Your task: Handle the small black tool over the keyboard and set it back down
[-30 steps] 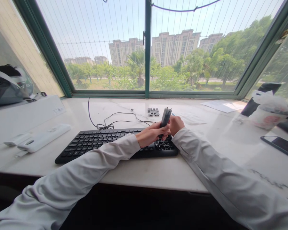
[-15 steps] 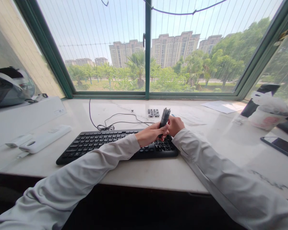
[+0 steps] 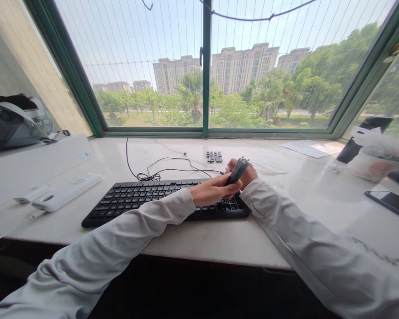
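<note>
My left hand [image 3: 214, 189] is closed around the dark grey handle of a keycap puller [image 3: 238, 170], over the right end of a black keyboard [image 3: 166, 215]. The handle tilts up to the right, with small prongs at its upper end. Its lower end is hidden by my hand. Just behind the handle is my right hand [image 3: 251, 174], its fingers curled. What they hold, if anything, is hidden. Under my hands, part of the number pad [image 3: 231, 204] shows bare key sockets. Beyond the keyboard, several loose black keycaps [image 3: 214, 156] lie in rows.
A black cable [image 3: 148, 177] lies coiled behind the keyboard. One small dark piece [image 3: 185, 153] rests left of the keycaps. White power bank [image 3: 66, 192] at left; phone [image 3: 390, 206], paper [image 3: 310, 149] and bagged tub [image 3: 374, 161] at right. The table's front edge [image 3: 216, 261] runs close by.
The keycap puller has risen off the number pad and tilted further right in my left hand. My right hand's fingers have shifted to behind the handle, towards the far side.
</note>
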`<control>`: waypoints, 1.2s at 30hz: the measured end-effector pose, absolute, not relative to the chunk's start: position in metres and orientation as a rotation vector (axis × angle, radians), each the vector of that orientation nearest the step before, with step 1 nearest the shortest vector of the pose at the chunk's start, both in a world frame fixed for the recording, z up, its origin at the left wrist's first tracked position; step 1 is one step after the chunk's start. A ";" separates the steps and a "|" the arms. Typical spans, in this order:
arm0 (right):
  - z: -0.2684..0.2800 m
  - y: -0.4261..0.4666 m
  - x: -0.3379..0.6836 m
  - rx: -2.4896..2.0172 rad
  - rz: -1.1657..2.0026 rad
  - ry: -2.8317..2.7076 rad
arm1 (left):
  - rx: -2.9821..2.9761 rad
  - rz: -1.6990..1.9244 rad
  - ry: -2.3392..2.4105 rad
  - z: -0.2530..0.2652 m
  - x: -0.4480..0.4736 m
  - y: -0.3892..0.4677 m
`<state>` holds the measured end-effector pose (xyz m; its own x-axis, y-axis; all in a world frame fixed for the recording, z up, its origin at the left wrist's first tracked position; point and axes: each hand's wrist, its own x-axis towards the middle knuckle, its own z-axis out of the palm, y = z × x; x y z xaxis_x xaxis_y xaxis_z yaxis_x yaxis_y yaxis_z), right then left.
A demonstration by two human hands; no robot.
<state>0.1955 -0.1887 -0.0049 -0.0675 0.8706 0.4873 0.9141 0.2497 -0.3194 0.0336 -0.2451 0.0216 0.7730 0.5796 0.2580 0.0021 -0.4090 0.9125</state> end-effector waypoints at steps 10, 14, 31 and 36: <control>-0.004 -0.189 0.196 -1.571 -0.080 -1.976 | 1.693 0.734 0.494 0.020 0.035 -0.245; -0.004 -0.191 0.196 -1.544 -0.073 -1.970 | 1.499 0.802 0.538 0.019 0.037 -0.245; -0.005 -0.190 0.195 -1.481 -0.051 -1.907 | 1.317 0.852 0.610 0.019 0.036 -0.238; -0.006 -0.190 0.195 -1.479 -0.062 -1.904 | 1.208 0.818 0.655 0.018 0.037 -0.238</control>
<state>0.1950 -0.1901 -0.0060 -0.0889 0.8278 0.5539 0.8618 0.3427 -0.3739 0.0369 -0.2382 0.0183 0.5586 0.8293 -0.0120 -0.1935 0.1444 0.9704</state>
